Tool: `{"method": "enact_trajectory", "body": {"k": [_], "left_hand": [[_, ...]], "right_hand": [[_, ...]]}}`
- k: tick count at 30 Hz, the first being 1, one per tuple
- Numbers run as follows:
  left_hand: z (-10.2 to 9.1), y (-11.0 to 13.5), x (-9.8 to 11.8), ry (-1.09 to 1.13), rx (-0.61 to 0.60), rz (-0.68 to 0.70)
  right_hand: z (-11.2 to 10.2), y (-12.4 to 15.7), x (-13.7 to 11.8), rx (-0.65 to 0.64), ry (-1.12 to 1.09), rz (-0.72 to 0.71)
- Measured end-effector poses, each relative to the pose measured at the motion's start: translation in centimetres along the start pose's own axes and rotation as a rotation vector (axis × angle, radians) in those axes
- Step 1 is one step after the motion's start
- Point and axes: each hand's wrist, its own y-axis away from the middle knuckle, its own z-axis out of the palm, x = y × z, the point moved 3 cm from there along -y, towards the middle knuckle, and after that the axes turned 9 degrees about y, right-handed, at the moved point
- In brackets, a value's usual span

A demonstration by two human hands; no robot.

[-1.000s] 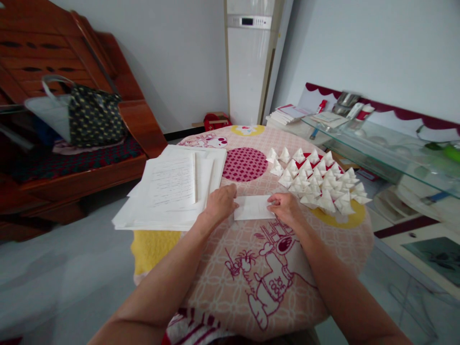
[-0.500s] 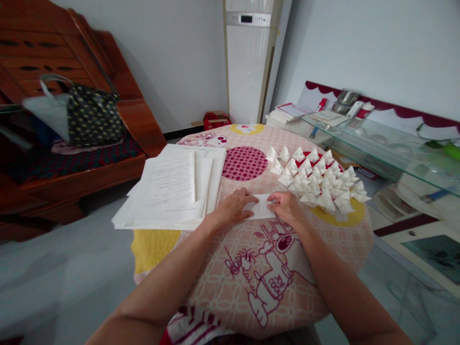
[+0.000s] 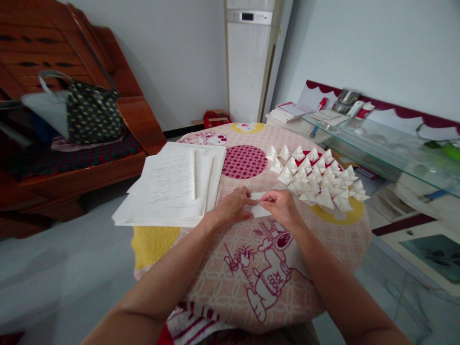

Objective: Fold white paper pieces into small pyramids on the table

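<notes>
Far left on the cartoon tablecloth (image 3: 251, 287): stack of white sheets (image 3: 172, 187). Just right of it, left hand (image 3: 233, 207), fingers stretched nearly flat, pressing down on a small folded paper slip (image 3: 259, 205) mid-table. Then right hand (image 3: 282, 207), fingers curled, pinching the slip's right end. Near, farther right: cluster of folded paper triangles (image 3: 318, 182).

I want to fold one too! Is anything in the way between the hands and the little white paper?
No, nothing visible. The left hand and right hand are both right on the white paper. The folded triangles sit off to the right and the sheet stack to the left, both apart from it.
</notes>
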Motion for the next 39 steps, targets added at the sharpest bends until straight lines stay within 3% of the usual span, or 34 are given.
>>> {"method": "enact_trajectory", "body": {"k": [4,7,18,28,33,36,39], "left_hand": [[0.0,0.0,0.0,0.002,0.008,0.006],[0.0,0.0,-0.1,0.009,0.012,0.011],[0.0,-0.2,0.1,0.018,0.002,-0.024],[0.1,-0.4,-0.3,0.031,0.012,-0.050],[-0.1,-0.4,-0.3,0.043,0.028,-0.041],[0.0,-0.3,0.0,0.047,0.045,-0.034],[0.1,-0.2,0.3,0.040,0.086,-0.071]], "right_hand": [[1.3,0.5,-0.6,-0.220,0.035,0.048],[1.6,0.5,-0.3,-0.291,0.068,0.128],[1.4,0.3,-0.8,-0.247,0.317,0.040],[-2.8,0.5,2.8,-0.340,0.123,0.250],[-0.8,0.2,1.3,-0.262,-0.167,0.230],[1.3,0.1,0.1,-0.326,-0.119,0.183],[2.0,0.1,-0.4,-0.324,-0.021,0.146]]}}
